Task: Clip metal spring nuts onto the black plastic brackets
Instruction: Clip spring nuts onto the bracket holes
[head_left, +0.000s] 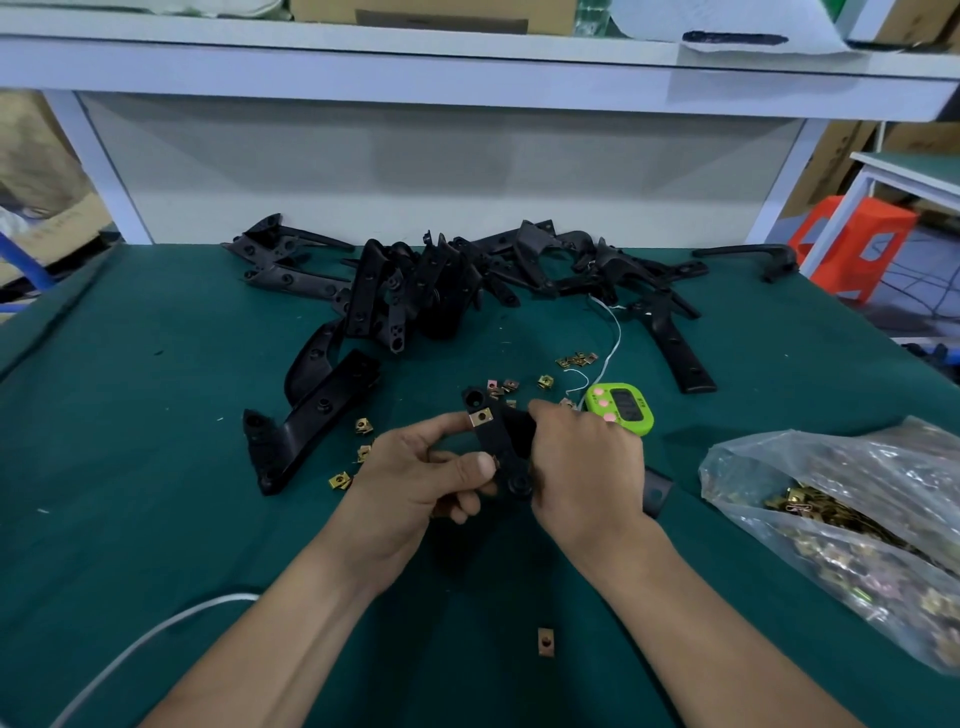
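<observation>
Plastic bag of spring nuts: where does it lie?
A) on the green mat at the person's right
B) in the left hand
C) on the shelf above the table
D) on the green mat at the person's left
A: the plastic bag lies on the green mat at the right, past the right hand, which with the left hand holds a black bracket.

No legible text anywhere, faint printing on the cardboard box (57, 228) at the left edge too blurred to read, small marks beside the dark screen of the green timer (619, 410) on the bench (156, 415) too small to make out
</observation>
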